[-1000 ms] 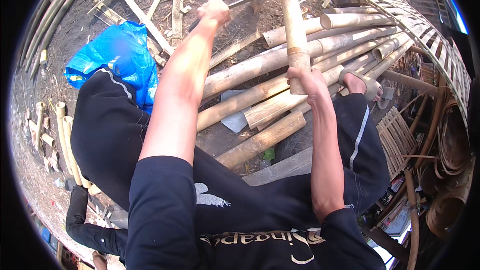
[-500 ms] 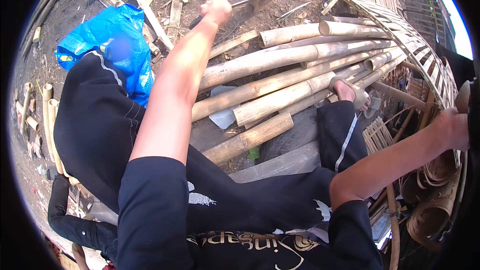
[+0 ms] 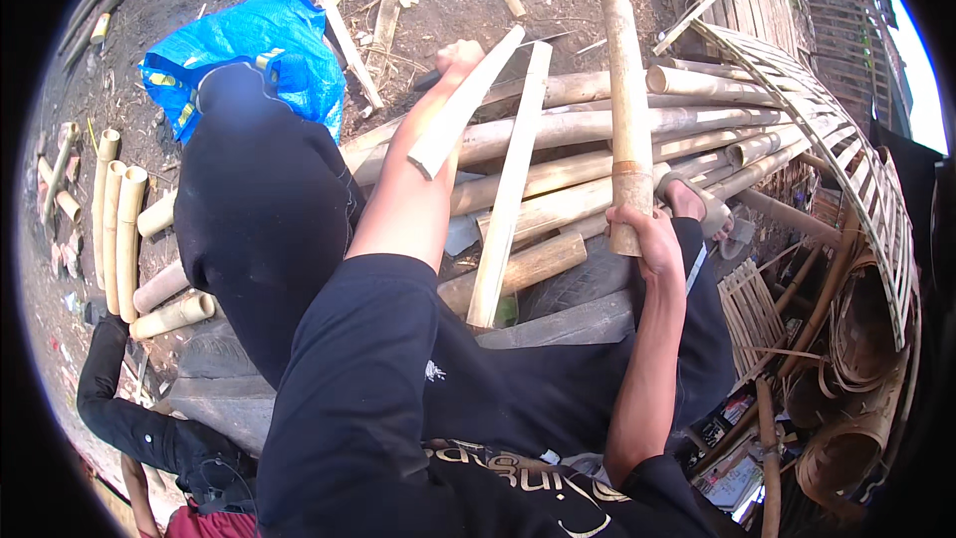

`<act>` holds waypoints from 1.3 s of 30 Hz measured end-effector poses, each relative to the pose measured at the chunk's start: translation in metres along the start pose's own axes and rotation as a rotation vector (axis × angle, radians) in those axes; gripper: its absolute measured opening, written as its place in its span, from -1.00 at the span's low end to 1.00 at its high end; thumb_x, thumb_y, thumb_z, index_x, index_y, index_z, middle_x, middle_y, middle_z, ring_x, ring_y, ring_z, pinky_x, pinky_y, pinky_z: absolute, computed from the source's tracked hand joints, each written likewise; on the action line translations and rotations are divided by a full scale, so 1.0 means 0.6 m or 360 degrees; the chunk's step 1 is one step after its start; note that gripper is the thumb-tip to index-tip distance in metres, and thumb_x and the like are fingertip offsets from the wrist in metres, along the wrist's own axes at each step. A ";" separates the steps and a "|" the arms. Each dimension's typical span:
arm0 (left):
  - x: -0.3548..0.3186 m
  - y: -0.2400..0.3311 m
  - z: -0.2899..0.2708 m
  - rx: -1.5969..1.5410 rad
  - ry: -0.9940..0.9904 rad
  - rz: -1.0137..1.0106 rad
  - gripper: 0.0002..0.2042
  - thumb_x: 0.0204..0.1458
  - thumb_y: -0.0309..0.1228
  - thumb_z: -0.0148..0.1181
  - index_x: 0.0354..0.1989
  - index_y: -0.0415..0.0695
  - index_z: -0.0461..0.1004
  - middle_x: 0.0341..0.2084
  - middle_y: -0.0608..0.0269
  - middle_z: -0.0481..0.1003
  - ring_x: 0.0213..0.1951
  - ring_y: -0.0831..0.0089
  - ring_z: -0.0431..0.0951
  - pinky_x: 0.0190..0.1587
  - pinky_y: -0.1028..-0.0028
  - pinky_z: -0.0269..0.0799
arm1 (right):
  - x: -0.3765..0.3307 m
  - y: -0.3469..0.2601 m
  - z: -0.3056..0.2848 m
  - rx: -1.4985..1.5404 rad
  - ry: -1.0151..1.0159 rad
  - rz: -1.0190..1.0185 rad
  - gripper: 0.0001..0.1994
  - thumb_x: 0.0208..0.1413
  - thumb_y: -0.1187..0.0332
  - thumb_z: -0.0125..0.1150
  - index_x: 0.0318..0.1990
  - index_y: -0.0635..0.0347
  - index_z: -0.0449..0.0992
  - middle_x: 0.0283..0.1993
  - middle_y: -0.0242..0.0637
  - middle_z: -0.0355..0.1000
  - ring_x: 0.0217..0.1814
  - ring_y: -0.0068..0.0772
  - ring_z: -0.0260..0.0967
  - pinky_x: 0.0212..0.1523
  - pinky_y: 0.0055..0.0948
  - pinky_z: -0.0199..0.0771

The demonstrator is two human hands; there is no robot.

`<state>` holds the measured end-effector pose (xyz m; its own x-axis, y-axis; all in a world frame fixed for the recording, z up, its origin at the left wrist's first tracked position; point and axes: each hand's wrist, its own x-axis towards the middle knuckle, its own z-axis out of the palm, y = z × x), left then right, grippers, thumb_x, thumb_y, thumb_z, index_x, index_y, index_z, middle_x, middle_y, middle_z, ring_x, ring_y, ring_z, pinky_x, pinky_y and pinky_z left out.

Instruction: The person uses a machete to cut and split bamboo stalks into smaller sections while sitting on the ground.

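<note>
Right hand (image 3: 652,239), centre right of the frame: fingers wrapped tight round the lower end of a bamboo pole (image 3: 625,110). The pole stands nearly upright, running from the hand up to the top edge of the frame, a darker node band just above the grip.

Left hand (image 3: 460,55), upper centre: closed on the dark handle of a blade (image 3: 518,50). The blade itself is mostly hidden behind a split bamboo slat; how far the fingers overlap the handle cannot be told.

Two split slats lie loose in the middle of the frame. The shorter slat (image 3: 466,105) slants across the left forearm, touching it. The longer slat (image 3: 510,194) runs from upper centre down to the lap.

Behind both hands, a stack of bamboo poles (image 3: 597,125) lies crosswise, centre to right. A foot in a sandal (image 3: 697,204) rests on the stack, just right of the gripped pole.

Upper left: a blue plastic bag (image 3: 249,50) on bare dirt. Far left: short cut bamboo lengths (image 3: 124,229) lying side by side. Right edge: a curved woven bamboo frame (image 3: 846,149), with round baskets (image 3: 856,418) below it at lower right.
</note>
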<state>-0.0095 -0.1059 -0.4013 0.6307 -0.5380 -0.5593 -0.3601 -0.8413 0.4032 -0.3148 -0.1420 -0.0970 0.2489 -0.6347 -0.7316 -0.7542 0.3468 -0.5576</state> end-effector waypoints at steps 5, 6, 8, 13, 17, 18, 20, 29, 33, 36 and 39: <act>0.013 0.000 -0.074 0.0034 -0.0038 0.0361 -0.84 -0.08 -0.33 0.22 -0.37 -0.09 0.61 -0.45 0.12 0.60 -0.48 0.42 0.57 -0.50 0.31 0.42 | -0.075 0.007 -0.052 0.0146 0.0178 -0.0147 -0.72 -0.11 0.35 0.41 -0.26 0.35 0.58 -0.41 -0.30 0.51 -0.45 -0.49 0.45 -0.38 -0.46 0.44; 0.047 -0.073 -0.110 -0.0055 -0.0103 0.0266 -0.88 -0.09 -0.32 0.21 -0.46 -0.10 0.56 -0.58 0.17 0.53 -0.59 0.46 0.49 -0.58 0.31 0.34 | -0.080 0.002 -0.025 0.0207 0.0097 -0.0239 -0.72 -0.11 0.34 0.41 -0.27 0.34 0.58 -0.41 -0.30 0.52 -0.44 -0.51 0.45 -0.37 -0.46 0.44; -0.022 0.050 -0.097 -0.0842 -0.0844 -0.0040 -0.90 -0.03 -0.38 0.21 -0.50 -0.08 0.44 -0.71 0.41 0.27 -0.70 0.56 0.21 -0.62 0.37 0.23 | -0.088 0.079 -0.046 0.0319 0.0346 -0.0179 -0.72 -0.13 0.34 0.42 -0.27 0.32 0.58 -0.39 -0.30 0.52 -0.43 -0.53 0.45 -0.35 -0.47 0.45; -0.108 0.056 -0.191 -0.1968 -0.0903 -0.0365 -0.74 0.06 -0.55 0.15 -0.54 0.02 0.20 -0.79 0.58 0.07 -0.81 0.73 0.00 -0.69 0.53 0.13 | -0.077 0.220 0.045 -0.0286 0.0819 0.0038 -0.50 -0.13 0.33 0.44 -0.01 0.39 0.51 -0.12 0.01 0.56 -0.05 -0.05 0.53 0.00 -0.18 0.48; -0.146 0.048 -0.325 -0.1768 -0.0839 -0.0277 -0.76 0.05 -0.49 0.22 -0.47 0.02 0.23 -0.78 0.60 0.08 -0.79 0.74 0.02 -0.67 0.57 0.13 | -0.053 0.205 0.113 -0.0992 0.1472 -0.0657 -0.46 -0.07 0.35 0.38 0.08 0.40 0.39 -0.04 0.04 0.46 0.09 0.05 0.40 0.19 -0.15 0.34; -0.165 0.054 -0.360 -0.1585 -0.0749 -0.0164 -0.75 0.04 -0.46 0.24 -0.47 0.03 0.23 -0.78 0.61 0.09 -0.79 0.74 0.03 -0.67 0.58 0.13 | -0.037 0.187 0.120 -0.0771 0.1210 -0.0866 -0.48 -0.05 0.35 0.37 0.07 0.40 0.37 -0.04 0.06 0.44 0.12 0.08 0.37 0.23 -0.14 0.30; -0.194 0.051 -0.433 -0.1189 -0.0511 -0.0045 -0.75 0.02 -0.38 0.29 -0.48 0.03 0.26 -0.76 0.59 0.08 -0.75 0.73 0.06 -0.66 0.55 0.10 | -0.001 0.154 0.186 -0.0384 0.0741 -0.0803 -0.49 -0.05 0.28 0.37 0.00 0.41 0.39 -0.03 0.15 0.44 0.14 0.18 0.36 0.18 -0.09 0.38; -0.400 0.012 -0.609 -0.0414 0.0039 0.0130 -0.65 -0.05 -0.19 0.46 -0.61 0.01 0.35 -0.77 0.52 0.25 -0.76 0.70 0.17 -0.69 0.55 -0.01 | 0.125 0.146 0.309 -0.0262 0.0951 -0.0404 -0.33 -0.09 0.22 0.44 0.17 0.23 0.26 0.04 0.06 0.41 0.16 0.09 0.34 0.24 0.08 0.27; -0.419 0.002 -0.583 -0.0438 0.0190 0.0212 -0.64 -0.02 -0.17 0.43 -0.62 -0.01 0.35 -0.79 0.53 0.24 -0.77 0.68 0.17 -0.70 0.53 0.03 | 0.187 0.184 0.307 -0.0251 0.0512 0.0024 -0.39 -0.08 0.26 0.41 0.09 0.43 0.32 0.08 0.21 0.45 0.14 0.20 0.45 0.16 -0.05 0.45; -0.420 -0.040 -0.607 -0.0248 0.0477 0.0170 -0.59 -0.02 -0.10 0.41 -0.66 -0.10 0.39 -0.79 0.47 0.27 -0.76 0.63 0.22 -0.67 0.46 0.09 | 0.132 0.109 0.309 -0.0381 0.0222 -0.0254 -0.56 0.02 0.35 0.21 -0.04 0.55 0.35 -0.08 0.38 0.48 0.02 0.28 0.50 0.08 -0.03 0.51; -0.350 -0.055 -0.606 0.0046 0.0571 0.0257 -0.55 -0.07 -0.05 0.41 -0.72 -0.13 0.40 -0.80 0.41 0.28 -0.73 0.60 0.23 -0.63 0.42 0.06 | 0.090 -0.020 0.260 -0.0511 0.0311 -0.0621 -0.56 0.07 0.27 0.15 -0.07 0.57 0.31 -0.13 0.48 0.45 0.02 0.41 0.45 0.12 0.09 0.42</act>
<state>0.1200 0.0542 -0.0339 0.7626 -0.6153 -0.1997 -0.4904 -0.7512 0.4418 -0.1977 -0.0723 -0.1910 0.4530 -0.8014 -0.3907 -0.7837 -0.1490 -0.6030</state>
